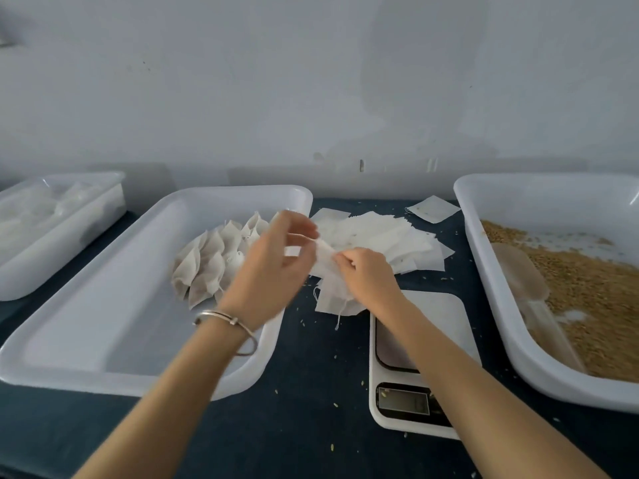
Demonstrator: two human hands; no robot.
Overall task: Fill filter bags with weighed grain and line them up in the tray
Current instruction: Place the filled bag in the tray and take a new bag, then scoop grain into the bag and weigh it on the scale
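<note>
Over the dark table, both hands meet at one empty white filter bag (324, 258). My left hand (273, 257) pinches its upper left edge, and my right hand (366, 271) pinches its right side. Beneath and behind them lies a loose pile of empty bags (387, 236). Several filled bags (211, 261) stand in a row in the white tray (103, 326) at the left. A white scale (418, 375) sits under my right forearm, its pan bare. The right tray (484, 271) holds brown grain (594, 299) and a translucent scoop (522, 274).
A second white tray (52, 257) with filled bags stands at the far left. One lone empty bag (434, 209) lies near the wall. Scattered grains dot the dark tabletop (311, 392) around the scale. A pale wall closes off the back.
</note>
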